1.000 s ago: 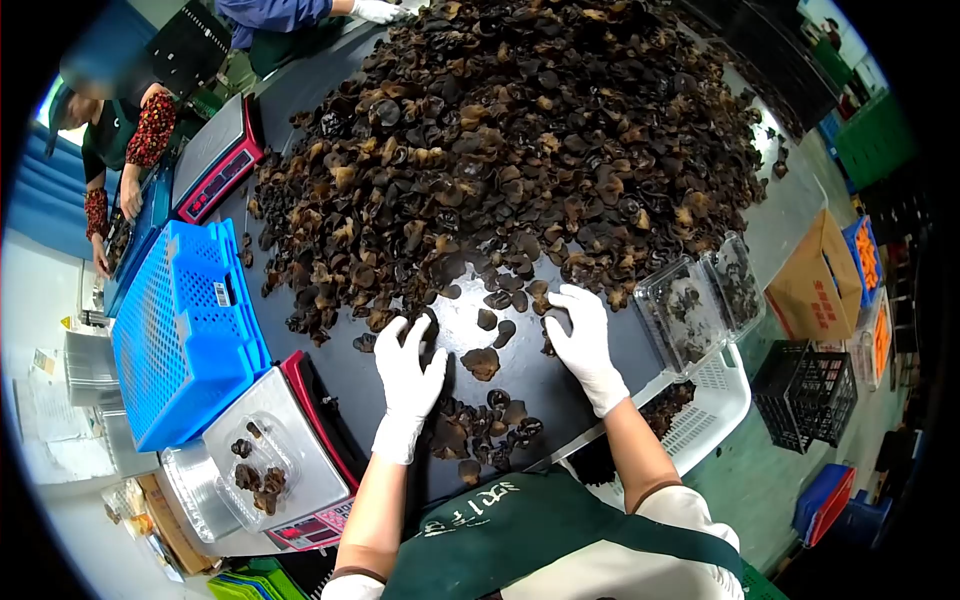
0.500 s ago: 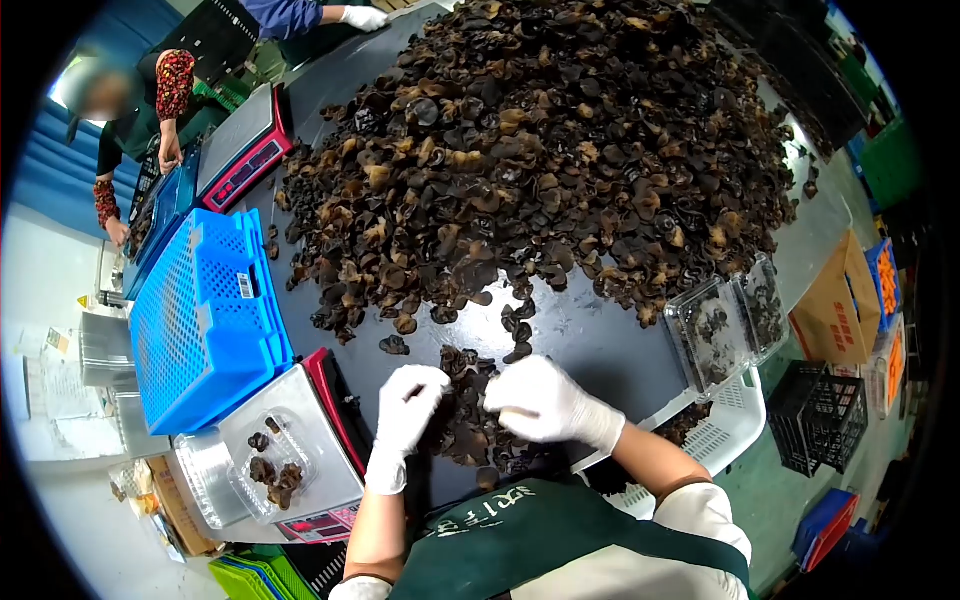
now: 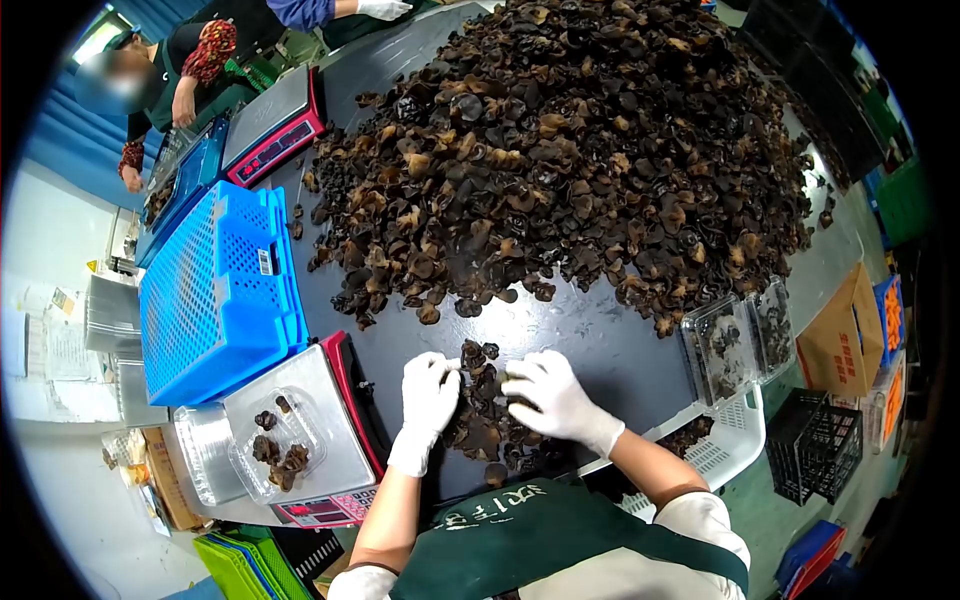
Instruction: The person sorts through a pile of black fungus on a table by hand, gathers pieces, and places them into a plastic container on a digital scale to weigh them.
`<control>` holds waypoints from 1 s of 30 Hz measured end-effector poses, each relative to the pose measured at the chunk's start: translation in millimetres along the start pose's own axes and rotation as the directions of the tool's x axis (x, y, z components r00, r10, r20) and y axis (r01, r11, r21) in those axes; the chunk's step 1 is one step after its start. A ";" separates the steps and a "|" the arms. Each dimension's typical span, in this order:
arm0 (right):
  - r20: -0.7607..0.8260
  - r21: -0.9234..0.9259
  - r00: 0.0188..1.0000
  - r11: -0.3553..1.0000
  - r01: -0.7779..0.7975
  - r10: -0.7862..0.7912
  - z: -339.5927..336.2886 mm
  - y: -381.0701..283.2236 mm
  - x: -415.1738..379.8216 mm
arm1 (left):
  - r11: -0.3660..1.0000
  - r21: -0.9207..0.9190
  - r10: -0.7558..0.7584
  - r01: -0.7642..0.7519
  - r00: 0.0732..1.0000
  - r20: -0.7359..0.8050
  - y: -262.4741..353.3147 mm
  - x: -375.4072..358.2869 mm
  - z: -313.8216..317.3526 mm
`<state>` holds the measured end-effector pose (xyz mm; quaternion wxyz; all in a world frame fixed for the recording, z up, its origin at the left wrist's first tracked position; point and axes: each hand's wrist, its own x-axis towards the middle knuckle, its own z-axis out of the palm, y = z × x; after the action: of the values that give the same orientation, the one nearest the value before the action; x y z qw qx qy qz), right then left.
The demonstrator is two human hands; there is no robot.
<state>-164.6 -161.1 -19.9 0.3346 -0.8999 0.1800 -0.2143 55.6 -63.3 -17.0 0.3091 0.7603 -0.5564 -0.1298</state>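
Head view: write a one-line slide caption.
Gloved left hand and right hand gather a small heap of dark mushrooms beside a scale.

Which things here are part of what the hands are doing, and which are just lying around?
In hand:
left hand
right hand
small mushroom heap
big mushroom pile
tray on scale

Lying about:
blue crate
cardboard box
black crate
far scale
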 end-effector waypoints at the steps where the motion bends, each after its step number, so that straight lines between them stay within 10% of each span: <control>1: 0.104 0.045 0.995 0.999 -0.010 0.005 -1.6 -11.0 -4.4 | 0.999 -0.032 -0.025 0.029 0.995 0.092 3.8 -6.4 -3.8; 10: -0.287 0.125 0.953 0.990 -0.059 0.093 13.3 2.8 46.6 | 0.957 -0.170 -0.250 0.235 0.966 -0.070 4.0 -17.9 -17.6; 13: -0.144 -0.084 0.987 0.992 -0.090 0.078 35.2 24.1 62.2 | 0.976 -0.147 -0.187 0.164 0.969 -0.164 -13.0 6.0 -10.8; 18: 0.168 0.505 0.920 0.771 -0.389 0.354 -32.9 11.9 48.0 | 0.919 -0.382 -0.204 0.098 0.947 -0.248 -43.0 39.7 13.1; 21: 0.509 0.547 0.861 0.779 -0.307 -0.018 -101.0 11.0 20.0 | 0.897 -0.422 -0.236 0.132 0.950 -0.206 -30.5 51.9 11.5; 23: 0.761 0.488 0.648 0.674 -0.554 -0.018 -128.5 5.1 1.2 | 0.988 -0.032 -0.153 0.149 0.963 -0.224 -33.2 56.1 16.3; 25: 0.727 0.468 0.685 0.690 -0.553 0.055 -128.8 3.5 -13.3 | 0.987 0.123 -0.076 0.103 0.975 -0.210 -29.3 57.0 22.1; 28: 0.267 0.378 0.858 0.772 -0.511 0.438 -104.5 7.7 -21.7 | 0.999 0.007 0.042 -0.041 0.993 -0.113 -6.9 47.2 25.4; 30: -0.075 0.186 0.951 0.941 -0.283 0.301 -64.4 21.2 -22.2 | 0.992 -0.082 0.104 -0.098 0.992 0.067 6.3 36.0 24.1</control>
<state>-219.7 -199.6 3.9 0.4299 -0.8186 0.3089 -0.2227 50.3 -105.7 -26.5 0.3248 0.7135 -0.5992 -0.1626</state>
